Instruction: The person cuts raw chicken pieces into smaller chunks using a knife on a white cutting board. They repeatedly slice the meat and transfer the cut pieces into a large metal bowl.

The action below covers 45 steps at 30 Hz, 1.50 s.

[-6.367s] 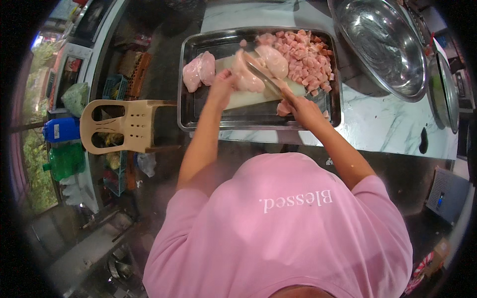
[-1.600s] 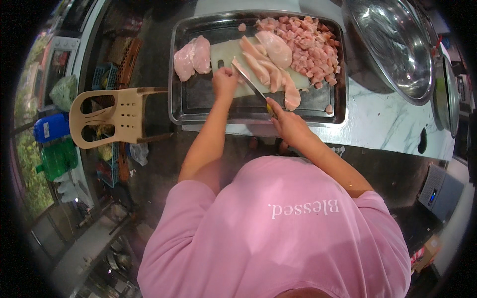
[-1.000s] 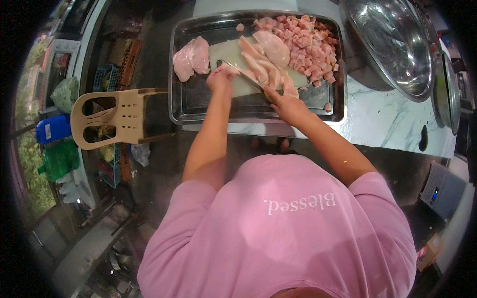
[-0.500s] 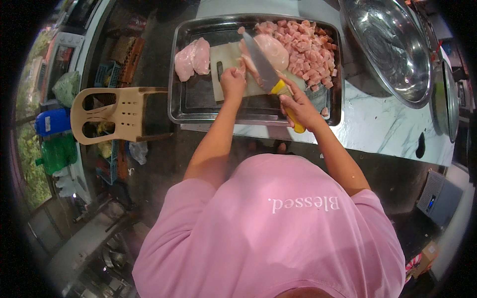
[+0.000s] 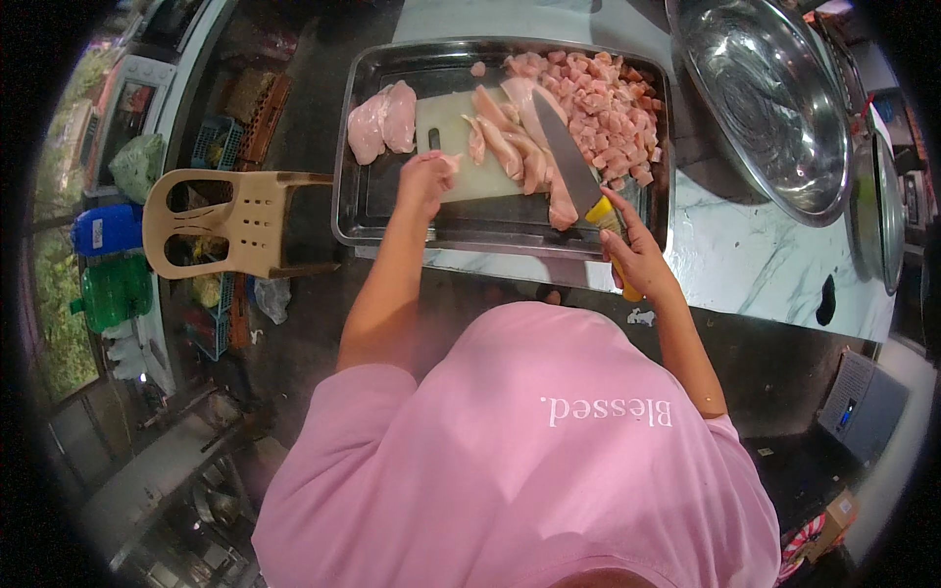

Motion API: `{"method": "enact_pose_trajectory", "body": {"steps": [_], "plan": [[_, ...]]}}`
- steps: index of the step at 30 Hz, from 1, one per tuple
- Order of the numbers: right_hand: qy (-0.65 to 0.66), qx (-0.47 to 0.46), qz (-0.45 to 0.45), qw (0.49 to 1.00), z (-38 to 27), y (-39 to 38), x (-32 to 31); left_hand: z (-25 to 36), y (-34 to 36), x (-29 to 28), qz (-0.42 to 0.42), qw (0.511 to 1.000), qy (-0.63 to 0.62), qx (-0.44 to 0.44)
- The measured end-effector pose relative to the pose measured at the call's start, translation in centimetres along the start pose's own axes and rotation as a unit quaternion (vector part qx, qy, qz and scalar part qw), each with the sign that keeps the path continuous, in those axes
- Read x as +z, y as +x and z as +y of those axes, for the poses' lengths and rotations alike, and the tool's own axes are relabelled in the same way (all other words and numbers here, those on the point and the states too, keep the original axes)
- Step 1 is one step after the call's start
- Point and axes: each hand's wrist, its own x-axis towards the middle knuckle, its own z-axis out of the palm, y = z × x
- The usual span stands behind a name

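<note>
My left hand (image 5: 423, 182) pinches a small pale piece of chicken (image 5: 450, 163) near the left edge of the white cutting board (image 5: 461, 176), inside a metal tray (image 5: 351, 201). Sliced chicken strips (image 5: 505, 145) lie across the board's right part. Farther left in the tray are whole raw pieces (image 5: 380, 122); a heap of diced chicken (image 5: 608, 113) fills the back right. My right hand (image 5: 635, 257) grips the yellow-handled knife (image 5: 564, 147), its blade slanting up and left over the right end of the strips.
The tray rests on a marble-patterned table (image 5: 755, 265). A large steel bowl (image 5: 755, 108) stands at the right, beside another metal vessel (image 5: 877, 216). A beige plastic chair (image 5: 216, 223) is left of the table, near blue (image 5: 103, 230) and green containers (image 5: 116, 294).
Since half a second ago, my right hand has moved right and down with the knife, and my left hand has moved left and down, away from the strips, with a small piece in its fingers.
</note>
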Motion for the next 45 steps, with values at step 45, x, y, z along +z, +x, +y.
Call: {"method": "enact_pose_trajectory", "body": {"steps": [45], "plan": [[-0.457,-0.216,-0.006,0.863,3.9,13.3,8.7,0.5,-0.8,3.3,0.022,0.768,0.543,0.339]]}}
